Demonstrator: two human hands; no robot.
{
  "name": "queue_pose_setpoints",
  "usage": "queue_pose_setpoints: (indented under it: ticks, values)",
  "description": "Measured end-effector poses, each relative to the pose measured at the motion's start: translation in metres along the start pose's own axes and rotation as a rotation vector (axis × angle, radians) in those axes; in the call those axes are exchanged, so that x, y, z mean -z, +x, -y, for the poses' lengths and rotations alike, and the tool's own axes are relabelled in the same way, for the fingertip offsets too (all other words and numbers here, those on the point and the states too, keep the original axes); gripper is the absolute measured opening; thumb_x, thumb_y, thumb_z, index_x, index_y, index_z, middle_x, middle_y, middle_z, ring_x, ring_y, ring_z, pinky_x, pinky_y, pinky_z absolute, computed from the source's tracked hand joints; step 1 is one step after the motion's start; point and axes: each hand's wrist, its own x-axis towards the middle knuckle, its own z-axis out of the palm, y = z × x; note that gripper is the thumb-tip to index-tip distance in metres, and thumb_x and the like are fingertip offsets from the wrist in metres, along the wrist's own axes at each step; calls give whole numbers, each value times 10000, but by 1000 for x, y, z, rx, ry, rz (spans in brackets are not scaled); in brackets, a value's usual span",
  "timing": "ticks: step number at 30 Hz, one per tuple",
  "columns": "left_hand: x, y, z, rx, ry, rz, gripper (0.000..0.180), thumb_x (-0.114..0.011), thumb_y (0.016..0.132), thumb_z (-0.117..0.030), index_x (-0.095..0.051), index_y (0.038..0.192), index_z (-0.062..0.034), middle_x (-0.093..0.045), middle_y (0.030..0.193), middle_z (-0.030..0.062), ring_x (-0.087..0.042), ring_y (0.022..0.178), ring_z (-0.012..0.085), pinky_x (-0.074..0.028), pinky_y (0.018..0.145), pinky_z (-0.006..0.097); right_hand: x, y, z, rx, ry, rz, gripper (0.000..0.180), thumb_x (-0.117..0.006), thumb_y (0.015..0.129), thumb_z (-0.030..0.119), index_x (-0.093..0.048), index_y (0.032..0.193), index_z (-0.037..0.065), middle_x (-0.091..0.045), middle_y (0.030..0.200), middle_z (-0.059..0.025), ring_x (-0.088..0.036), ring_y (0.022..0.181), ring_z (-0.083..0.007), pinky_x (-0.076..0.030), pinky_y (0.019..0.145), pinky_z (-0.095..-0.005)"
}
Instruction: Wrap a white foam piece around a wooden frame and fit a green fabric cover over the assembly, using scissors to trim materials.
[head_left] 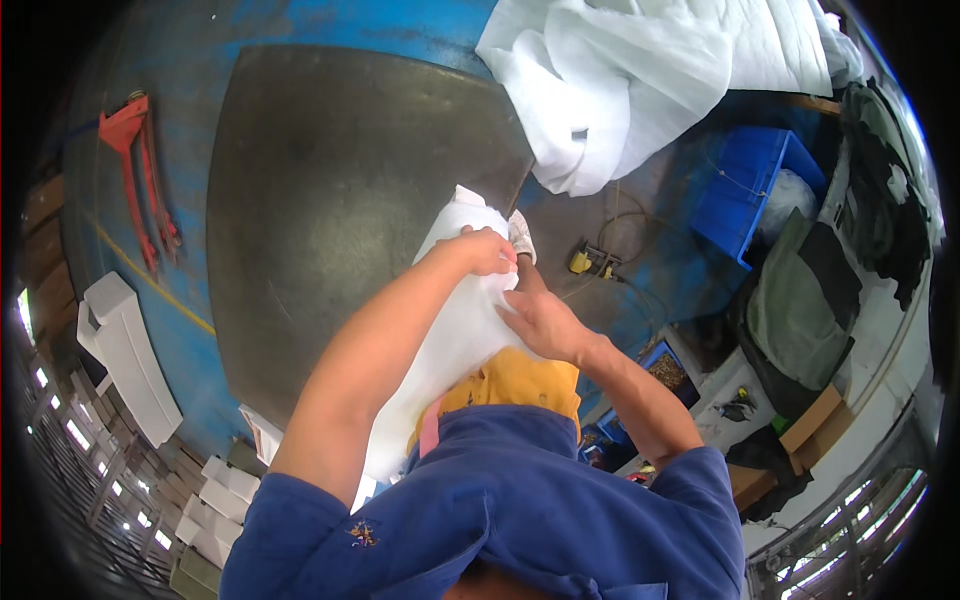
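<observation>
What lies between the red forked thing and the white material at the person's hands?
In the head view, blue floor and then a broad dark surface lie between the red forked thing and the white material.

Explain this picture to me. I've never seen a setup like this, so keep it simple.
There is no robot here: these are a person's own bare hands. The picture comes from a wide camera worn on the head and looking down, which is why straight edges bend near the rim. The navy shirt at the bottom is the wearer's.

The left hand and right hand are both at a long white cloth; how firmly they grip it is unclear.

Ahead is a broad dark panel, with blue floor around it. A red metal frame is on the left; a white heap of fabric and a blue bin are on the right.
</observation>
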Motion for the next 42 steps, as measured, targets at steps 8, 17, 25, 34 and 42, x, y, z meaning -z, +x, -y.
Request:
queue_pose_setpoints:
  ticks: [8, 17, 25, 34, 42]
  values:
    - [3, -3, 1, -165, 75, 32, 581, -664, 756, -613, -629, 1257, -323, -563, 1321, 126, -453, 1235, 398, -359, 1064, 476, -11, 12, 2, -365, 519, 123, 249, -510, 903, 114, -615, 1107, 19, -655, 863, -139, -631, 821, -234, -491, 748, -363]
    - [3, -23, 35, -215, -1133, -95, 434, -498, 971, -443, -686, 1152, -97, -652, 1158, 83, -575, 1088, 197, -414, 986, 330, 33, 31, 33, -52, -121, -49, 263, -666, 749, 56, -685, 1011, 46, -681, 920, -176, -667, 840, -343, -530, 795, -389]
    - [-83, -67, 14, -306, -158, -1212, 765, -712, 815, -357, -352, 1392, -7, -391, 1397, 233, -396, 1267, 411, -313, 1063, 492, 66, 60, -43, -627, 69, -4, 186, -695, 825, 156, -680, 951, 20, -668, 963, -103, -615, 891, -125, -499, 793, -288]
    - [-95, -74, -17, -77, -51, -1267, 943, -785, 703, -454, -327, 1411, -32, -276, 1459, 194, -281, 1347, 406, -196, 1081, 617, 28, 97, -37, -107, -58, 16, 370, -642, 880, 315, -595, 1151, 67, -659, 852, -238, -650, 817, -384, -518, 736, -433]
    - [-81, -69, 5, 27, 114, -1262, 626, -799, 677, -373, -567, 1225, -179, -342, 1383, 177, -305, 1311, 405, -238, 1059, 616, -17, 124, -130, -396, -659, 84, 250, -438, 966, 229, -542, 1133, 75, -674, 849, -222, -661, 833, -404, -517, 725, -518]
